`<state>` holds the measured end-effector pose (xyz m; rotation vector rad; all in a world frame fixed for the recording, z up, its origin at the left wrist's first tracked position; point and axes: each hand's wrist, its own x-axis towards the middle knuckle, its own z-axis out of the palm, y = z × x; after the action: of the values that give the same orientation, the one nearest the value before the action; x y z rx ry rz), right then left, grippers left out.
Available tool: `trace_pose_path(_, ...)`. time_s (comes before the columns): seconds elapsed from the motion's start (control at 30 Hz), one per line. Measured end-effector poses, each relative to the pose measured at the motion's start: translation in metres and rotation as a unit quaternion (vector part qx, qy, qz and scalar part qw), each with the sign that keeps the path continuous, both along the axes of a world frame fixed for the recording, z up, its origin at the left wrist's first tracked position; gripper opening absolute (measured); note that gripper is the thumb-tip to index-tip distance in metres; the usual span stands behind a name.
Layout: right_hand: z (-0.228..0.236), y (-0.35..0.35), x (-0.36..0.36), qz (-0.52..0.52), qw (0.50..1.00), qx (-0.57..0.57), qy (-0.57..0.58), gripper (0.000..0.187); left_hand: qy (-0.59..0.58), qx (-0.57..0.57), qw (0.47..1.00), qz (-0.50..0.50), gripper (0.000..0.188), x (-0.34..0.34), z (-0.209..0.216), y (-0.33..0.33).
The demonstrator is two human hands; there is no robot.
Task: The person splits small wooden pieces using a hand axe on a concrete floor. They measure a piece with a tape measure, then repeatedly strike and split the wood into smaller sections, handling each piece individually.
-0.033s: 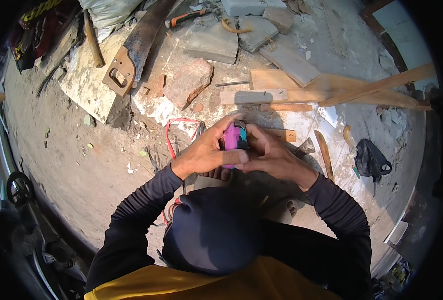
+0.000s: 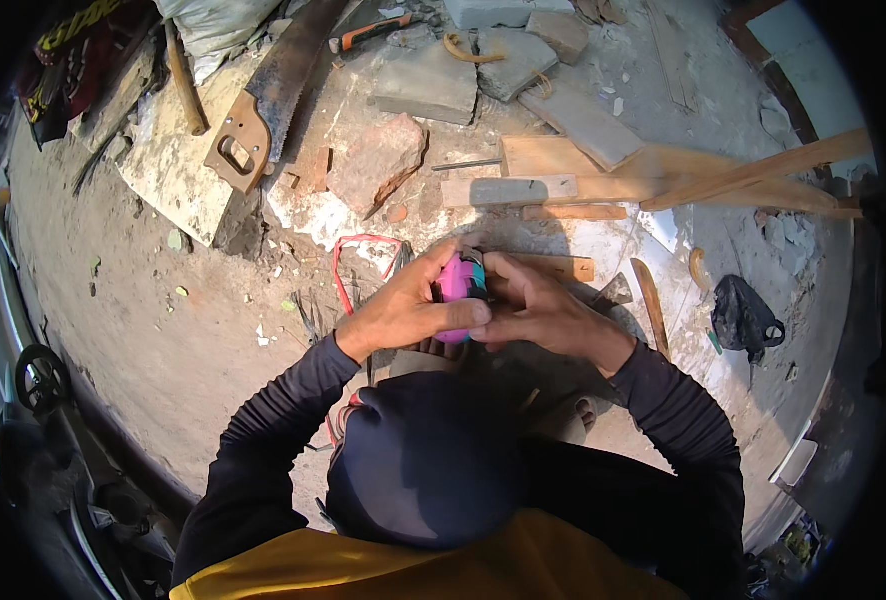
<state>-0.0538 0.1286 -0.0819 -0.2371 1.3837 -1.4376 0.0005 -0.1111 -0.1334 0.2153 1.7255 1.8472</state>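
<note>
Both hands, left hand point(image 2: 403, 310) and right hand point(image 2: 543, 310), clamp a pink tape measure point(image 2: 455, 285) just below the plank pile point(image 2: 563, 185), probably steadying it.

a small pink object point(image 2: 455, 290) with a darker, teal-edged part at its top right is clasped between both hands, just above the person's knees and over the dusty floor. the left hand point(image 2: 403, 305) wraps its left side and underside; the right hand point(image 2: 533, 305) covers its right side. much of it is hidden by fingers, so its exact kind cannot be told.
</note>
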Motion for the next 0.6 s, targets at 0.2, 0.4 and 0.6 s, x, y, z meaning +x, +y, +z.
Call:
trace_pose_path(0.2,-0.023,-0.014,-0.007,0.008,0.995,0.034,-0.089,0.047,0.014,-0.095,0.995,0.001,0.116,0.014,0.001,-0.022)
trace_pose_path(0.4,-0.054,-0.013,0.009,-0.056,0.995,0.025,-0.074,0.028,-0.022,-0.109,0.989,-0.094,0.099,-0.003,0.000,-0.029)
trace_pose_path(0.6,-0.062,0.033,-0.028,-0.297,0.949,0.036,-0.101,0.019,-0.077,-0.206,0.975,-0.029,0.026,0.005,-0.012,-0.115)
